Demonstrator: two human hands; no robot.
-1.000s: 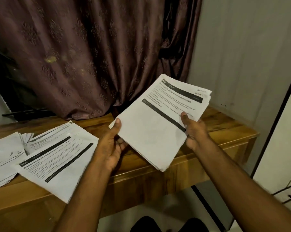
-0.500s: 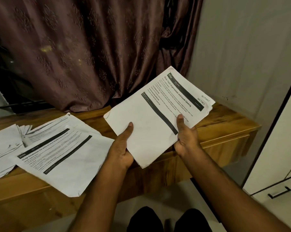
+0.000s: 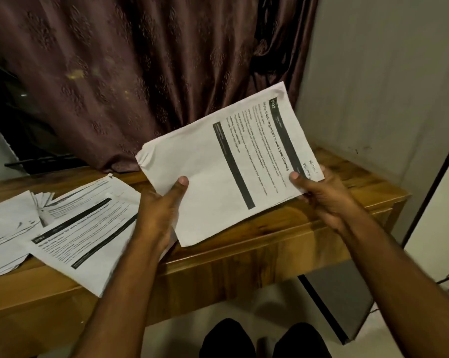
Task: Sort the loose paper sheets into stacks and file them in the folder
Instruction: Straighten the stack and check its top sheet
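I hold a stack of white printed sheets [image 3: 223, 171] tilted above the right half of the wooden table [image 3: 282, 228]. My left hand [image 3: 161, 210] grips the stack's lower left edge, thumb on top. My right hand [image 3: 321, 195] grips its right corner, thumb pressed on the top sheet. The top page shows black bars and a printed heading. On the table's left lie loose sheets [image 3: 86, 233], the nearest overhanging the front edge, and a fanned pile [image 3: 9, 228] beyond them. No folder is in view.
A dark patterned curtain [image 3: 140, 73] hangs behind the table. A grey wall [image 3: 386, 73] stands at the right, with a white cabinet door [image 3: 445, 202] beside it. My dark-clad knees [image 3: 264, 339] show below the table's front edge.
The held stack has turned clockwise and risen slightly. My right hand slid from the stack's middle edge to its right corner; my left hand stayed at the lower left edge.
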